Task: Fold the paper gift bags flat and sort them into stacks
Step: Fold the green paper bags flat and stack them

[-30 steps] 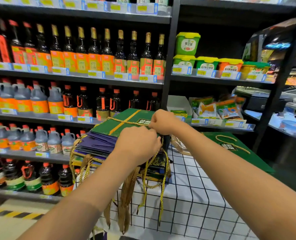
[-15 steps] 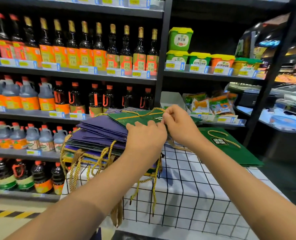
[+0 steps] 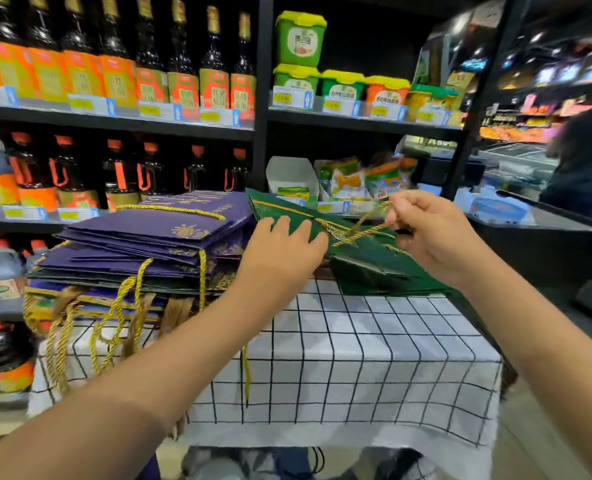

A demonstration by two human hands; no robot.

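Note:
A flat green gift bag [image 3: 287, 211] with gold cord handles is held in the air between the stacks, tilted. My left hand [image 3: 284, 251] grips its near edge. My right hand [image 3: 429, 233] pinches its gold cord handle [image 3: 360, 230]. At the left of the table lies a stack of purple gift bags [image 3: 156, 244], folded flat, with gold cords hanging over the table edge. Under the lifted bag, at the right, rests a green gift bag [image 3: 374, 275] lying flat.
The table wears a white cloth with a black grid [image 3: 339, 358]. Behind it stand shop shelves with dark bottles [image 3: 114, 71] and green tubs [image 3: 299, 39]. A person in dark clothes [image 3: 585, 161] stands at the far right near a counter.
The green bag has come off the top of the purple stack and moved right, above the green bag on the table. Both hands went right with it.

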